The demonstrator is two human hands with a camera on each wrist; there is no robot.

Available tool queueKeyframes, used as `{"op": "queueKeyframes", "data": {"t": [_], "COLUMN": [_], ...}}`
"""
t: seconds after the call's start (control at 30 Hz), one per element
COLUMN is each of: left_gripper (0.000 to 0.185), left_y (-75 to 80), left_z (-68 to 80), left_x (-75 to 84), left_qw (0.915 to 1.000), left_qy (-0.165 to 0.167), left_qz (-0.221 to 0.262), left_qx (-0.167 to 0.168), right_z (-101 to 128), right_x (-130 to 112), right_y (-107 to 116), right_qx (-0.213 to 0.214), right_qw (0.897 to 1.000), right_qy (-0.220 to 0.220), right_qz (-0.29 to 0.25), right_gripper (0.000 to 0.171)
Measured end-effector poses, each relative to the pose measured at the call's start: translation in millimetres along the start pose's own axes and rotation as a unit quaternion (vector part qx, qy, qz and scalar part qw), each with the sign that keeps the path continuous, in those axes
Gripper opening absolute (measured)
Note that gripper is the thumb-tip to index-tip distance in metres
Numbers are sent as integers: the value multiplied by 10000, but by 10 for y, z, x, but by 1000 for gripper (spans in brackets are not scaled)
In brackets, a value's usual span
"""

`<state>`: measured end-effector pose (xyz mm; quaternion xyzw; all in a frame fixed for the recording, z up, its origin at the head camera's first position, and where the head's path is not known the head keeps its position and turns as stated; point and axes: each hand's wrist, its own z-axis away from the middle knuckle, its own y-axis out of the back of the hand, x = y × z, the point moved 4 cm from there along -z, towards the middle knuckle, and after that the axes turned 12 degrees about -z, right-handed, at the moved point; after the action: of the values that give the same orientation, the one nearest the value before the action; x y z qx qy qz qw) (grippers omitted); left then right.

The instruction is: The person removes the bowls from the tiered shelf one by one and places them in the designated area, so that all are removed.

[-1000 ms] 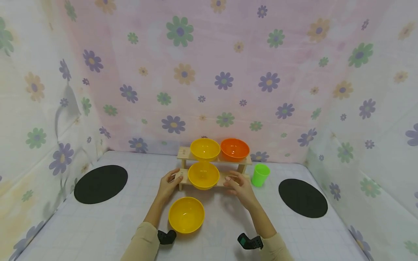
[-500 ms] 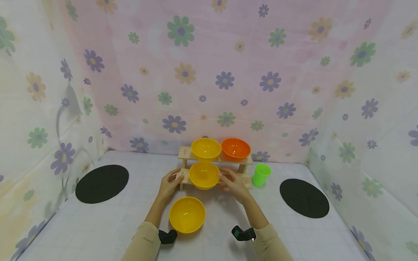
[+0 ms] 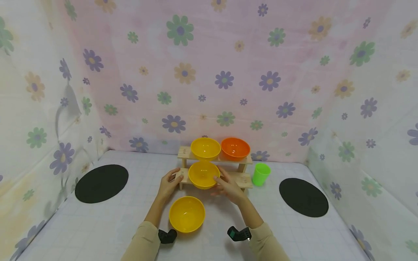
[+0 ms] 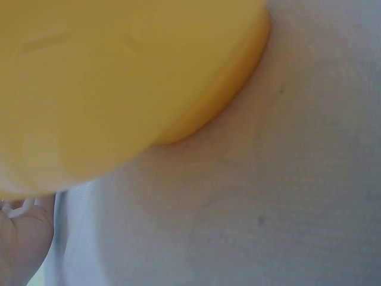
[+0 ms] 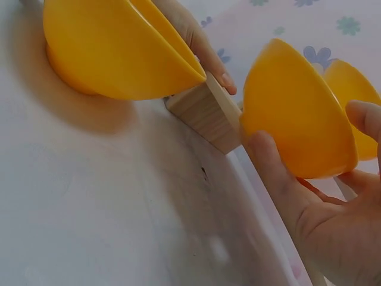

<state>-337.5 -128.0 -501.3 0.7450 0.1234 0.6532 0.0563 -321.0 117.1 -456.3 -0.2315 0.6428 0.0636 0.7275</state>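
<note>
Head view showed a small two-step rack (image 3: pixel 243 178) of pale, unfinished wood, square-edged, standing on a white gridded cloth (image 3: pixel 107 224). Three round, glossy plastic bowls sat on it: a yellow bowl (image 3: pixel 203 174) on the lower step between the two hands, another yellow one (image 3: pixel 205 148) on the upper step just beyond it, and an orange bowl (image 3: pixel 235 148) beside that, beyond the right hand.

The lower yellow bowl was smooth, deep and thin-walled, its opening facing up. The right hand (image 3: pixel 228 186) lay against its near right side, thumb and fingers spread and curved around the wall; the right wrist view showed the thumb (image 5: pixel 275 173) touching the bowl's outside and a fingertip at its far side, so it cupped the bowl loosely. The left hand (image 3: pixel 168 183) gripped the left end of the rack's lower step, fingers curled over the wood.

A fourth yellow bowl (image 3: pixel 187 214) sat on the cloth just behind the left hand, beside the forearm. A green plastic cup (image 3: pixel 260 174) stood upright to the right of the right hand, near the rack's end. Two flat black discs (image 3: pixel 101 183) lay well out to either side.
</note>
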Motion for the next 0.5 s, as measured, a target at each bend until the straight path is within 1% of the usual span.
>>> {"op": "queueKeyframes", "data": {"t": [0.13, 0.23, 0.5], "left_gripper": [45, 45, 46], "left_y": [-2, 1, -3], "left_z": [-6, -8, -3], "left_x": [-8, -9, -2], "left_qw": [10000, 9999, 10000], "left_qy": [9, 32, 35], "left_qz": [86, 162, 83], "left_qx": [7, 21, -8], "right_z": [-17, -15, 52], "right_x": [28, 30, 12], "right_y": [-36, -52, -40], "right_qx": [-143, -203, -79], "right_qw": [9995, 9990, 9988], "right_qy": [26, 105, 121], "right_qz": [-276, -382, -463], "right_gripper": [68, 67, 65]}}
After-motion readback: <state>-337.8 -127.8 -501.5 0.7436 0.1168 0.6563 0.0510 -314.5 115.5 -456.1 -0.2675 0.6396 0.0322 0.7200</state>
